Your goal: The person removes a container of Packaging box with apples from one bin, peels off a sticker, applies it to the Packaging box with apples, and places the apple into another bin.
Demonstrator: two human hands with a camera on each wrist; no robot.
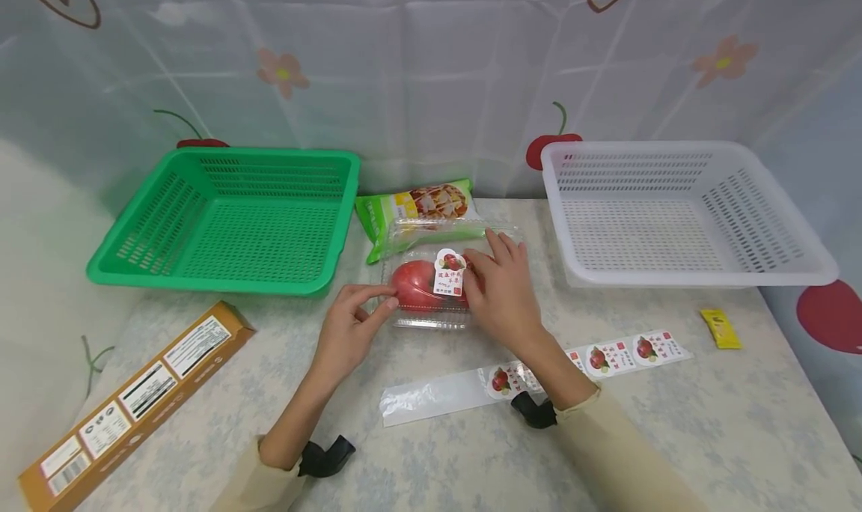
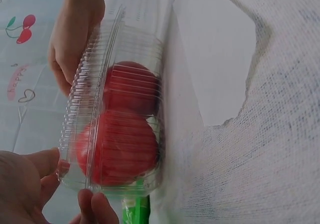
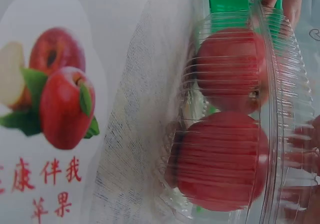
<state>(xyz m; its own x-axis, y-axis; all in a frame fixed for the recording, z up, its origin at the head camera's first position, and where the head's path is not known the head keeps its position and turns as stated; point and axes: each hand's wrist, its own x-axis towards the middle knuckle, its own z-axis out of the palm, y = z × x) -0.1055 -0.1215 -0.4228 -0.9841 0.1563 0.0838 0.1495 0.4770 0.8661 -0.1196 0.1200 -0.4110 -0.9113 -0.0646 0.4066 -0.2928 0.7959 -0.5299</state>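
Note:
A clear plastic clamshell box (image 1: pixel 431 322) with two red apples (image 2: pixel 120 146) inside lies in the middle of the table. A white label (image 1: pixel 449 280) with apple artwork is on its lid. My left hand (image 1: pixel 346 325) pinches the box's left front edge between thumb and fingers. Over the right part of the lid rests my right hand (image 1: pixel 501 291), fingers extended and thumb beside the label. Just in front of the box lies a strip of apple labels (image 1: pixel 431 403), bare at its left end and partly covered by my right forearm.
Behind the box lies a green food packet (image 1: pixel 377 216). A green basket (image 1: pixel 222 284) stands at back left and a white basket (image 1: pixel 700 276) at back right. An orange-brown long carton (image 1: pixel 135 407) lies at left, a small yellow packet (image 1: pixel 720 328) at right.

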